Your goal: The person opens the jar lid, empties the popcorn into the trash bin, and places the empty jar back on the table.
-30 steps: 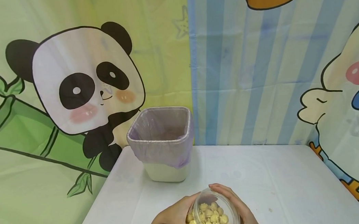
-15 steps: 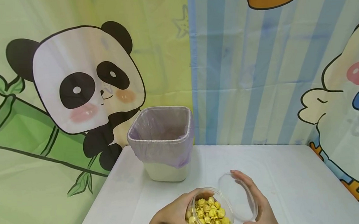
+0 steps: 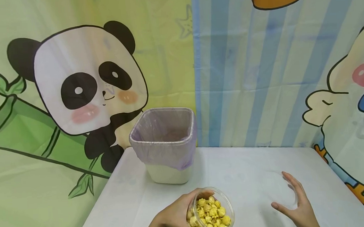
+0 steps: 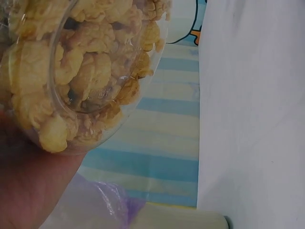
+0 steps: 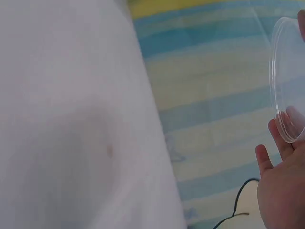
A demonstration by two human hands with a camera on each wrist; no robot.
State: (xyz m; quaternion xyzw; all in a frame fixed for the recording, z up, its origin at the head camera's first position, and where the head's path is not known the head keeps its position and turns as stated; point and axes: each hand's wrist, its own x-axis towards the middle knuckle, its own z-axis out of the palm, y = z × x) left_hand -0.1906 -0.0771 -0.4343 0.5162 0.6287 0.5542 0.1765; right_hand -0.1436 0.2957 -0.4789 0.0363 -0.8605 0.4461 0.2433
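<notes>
Popcorn tub (image 3: 211, 214), one, in left hand (image 3: 178, 212); one lid (image 5: 289, 71), right hand (image 3: 301, 206)

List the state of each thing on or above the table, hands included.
Clear round plastic jar: uncovered, tilted.
Yellow rounded popcorn: loose inside the jar.
Clear round plastic lid: off the jar.
Off-white squarish bin: upright, open-topped.
Translucent purple plastic liner: folded over the bin's rim.
Bare left hand: holding the jar.
Bare right hand: holding the lid.
</notes>
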